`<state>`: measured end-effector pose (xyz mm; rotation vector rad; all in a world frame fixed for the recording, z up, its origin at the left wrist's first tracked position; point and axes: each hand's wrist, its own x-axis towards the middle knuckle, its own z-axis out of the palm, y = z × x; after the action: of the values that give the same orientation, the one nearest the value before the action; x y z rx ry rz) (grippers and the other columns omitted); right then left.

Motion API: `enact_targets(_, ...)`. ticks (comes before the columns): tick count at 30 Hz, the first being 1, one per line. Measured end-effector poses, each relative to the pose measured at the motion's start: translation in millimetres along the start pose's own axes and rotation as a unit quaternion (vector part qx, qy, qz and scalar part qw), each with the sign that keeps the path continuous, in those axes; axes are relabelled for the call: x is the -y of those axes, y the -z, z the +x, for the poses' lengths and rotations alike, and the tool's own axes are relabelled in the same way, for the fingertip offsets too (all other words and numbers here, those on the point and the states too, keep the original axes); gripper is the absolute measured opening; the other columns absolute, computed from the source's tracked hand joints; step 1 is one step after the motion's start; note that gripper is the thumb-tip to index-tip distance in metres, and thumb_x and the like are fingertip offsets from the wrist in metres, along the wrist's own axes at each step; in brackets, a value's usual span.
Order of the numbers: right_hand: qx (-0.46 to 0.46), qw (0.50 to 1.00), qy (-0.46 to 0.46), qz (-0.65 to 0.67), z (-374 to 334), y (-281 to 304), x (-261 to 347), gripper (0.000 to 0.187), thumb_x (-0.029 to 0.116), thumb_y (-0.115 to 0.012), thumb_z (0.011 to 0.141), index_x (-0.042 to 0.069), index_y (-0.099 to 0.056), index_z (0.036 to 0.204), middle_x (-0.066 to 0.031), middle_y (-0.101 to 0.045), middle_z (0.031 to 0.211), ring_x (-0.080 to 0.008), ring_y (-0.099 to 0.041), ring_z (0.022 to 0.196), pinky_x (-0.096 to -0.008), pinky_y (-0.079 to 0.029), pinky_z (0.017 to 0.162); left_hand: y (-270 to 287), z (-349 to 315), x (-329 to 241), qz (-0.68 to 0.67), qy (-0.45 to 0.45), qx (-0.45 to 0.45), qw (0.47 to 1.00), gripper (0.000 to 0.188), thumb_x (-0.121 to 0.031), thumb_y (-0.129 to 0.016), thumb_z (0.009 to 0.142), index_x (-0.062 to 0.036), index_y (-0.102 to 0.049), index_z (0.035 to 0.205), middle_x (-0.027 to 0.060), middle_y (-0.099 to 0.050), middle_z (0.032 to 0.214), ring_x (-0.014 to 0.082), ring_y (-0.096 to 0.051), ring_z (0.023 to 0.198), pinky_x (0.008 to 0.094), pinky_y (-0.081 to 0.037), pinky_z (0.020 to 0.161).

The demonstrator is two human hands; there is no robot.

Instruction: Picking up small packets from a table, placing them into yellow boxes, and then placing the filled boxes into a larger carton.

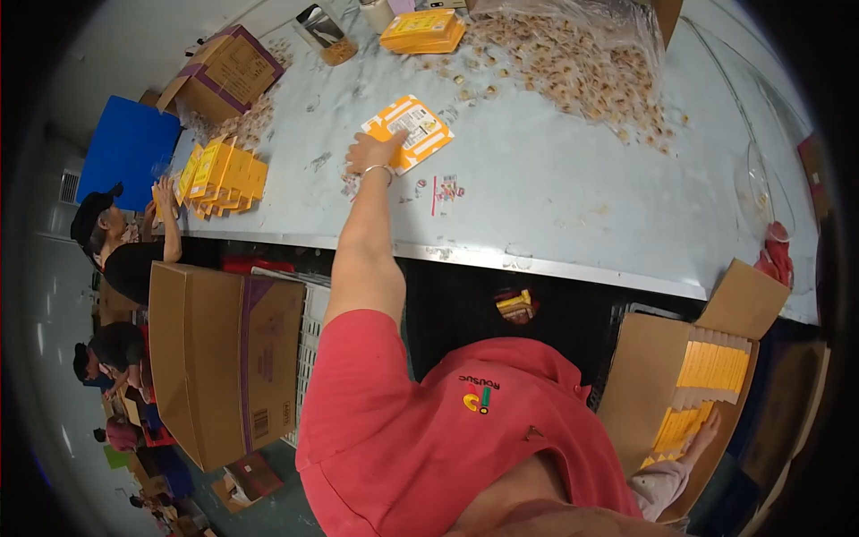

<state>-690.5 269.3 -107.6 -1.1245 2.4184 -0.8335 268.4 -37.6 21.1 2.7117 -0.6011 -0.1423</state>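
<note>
On the table, my left hand (pixel 371 152) is closed on the near left edge of a flat orange-and-white carton (pixel 413 132), its thumb lying over the printed face. A bracelet circles that wrist. Small clear packets (pixel 445 190) lie just right of the wrist. Low at the right, my right hand (pixel 705 436) reaches into an open cardboard box (pixel 633 358). Its fingers look stretched out along the rows of slim yellow boxes (pixel 711 362) inside, and nothing shows in its grasp. Part of that hand is hard to make out.
Small wrapped pieces (pixel 582 76) spill from a plastic bag at the far right. Yellow packs (pixel 423 31) and a clear jar (pixel 326 36) stand at the back. A co-worker (pixel 134 246) handles stacked yellow boxes (pixel 228 174) at the left. A large cardboard box (pixel 201 358) stands below the table edge.
</note>
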Motion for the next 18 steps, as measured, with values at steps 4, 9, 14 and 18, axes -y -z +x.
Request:
enact_targets(4,-0.098,0.987,0.128,-0.021,10,8,117,0.044,0.031,-0.047,0.095,0.000,-0.048,0.126,-0.0155,-0.053,0.125,-0.0241,-0.052,0.113,-0.0311,-0.041,0.094,-12,34,17,0.007,0.018,0.043,0.999,0.093,-0.061,-0.075,0.054,-0.0061,-0.046,0.123,0.0157,-0.058,0.116,0.0326,-0.053,0.111,0.0542,-0.033,0.094)
enact_targets(9,-0.069,0.948,0.241,0.199,-29,-22,336,0.039,0.016,-0.048,0.095,0.002,-0.042,0.130,-0.0143,-0.054,0.121,-0.0217,-0.055,0.107,-0.0297,-0.041,0.094,-11,62,32,-0.416,0.018,0.112,0.902,0.045,-0.019,-0.075,0.072,0.0054,-0.057,0.106,0.0181,-0.064,0.102,0.0280,-0.064,0.088,0.0387,-0.051,0.074)
enact_targets(14,0.156,0.889,0.334,0.271,-61,-146,472,0.042,0.003,-0.045,0.092,0.005,-0.040,0.134,-0.0119,-0.055,0.114,-0.0172,-0.059,0.094,-0.0276,-0.045,0.085,26,23,19,-0.363,0.042,0.211,0.907,0.035,-0.023,-0.057,0.087,0.0043,-0.058,0.109,0.0192,-0.064,0.099,0.0309,-0.065,0.080,0.0373,-0.053,0.069)
enact_targets(18,0.278,0.788,0.513,0.196,-126,-229,584,0.042,0.003,-0.054,0.084,0.006,-0.048,0.126,-0.0117,-0.059,0.109,-0.0184,-0.060,0.089,-0.0296,-0.046,0.083,37,33,50,-0.117,-0.136,0.035,0.983,0.035,-0.030,-0.049,0.091,-0.0030,-0.061,0.110,0.0177,-0.065,0.101,0.0339,-0.064,0.079,0.0413,-0.052,0.073)
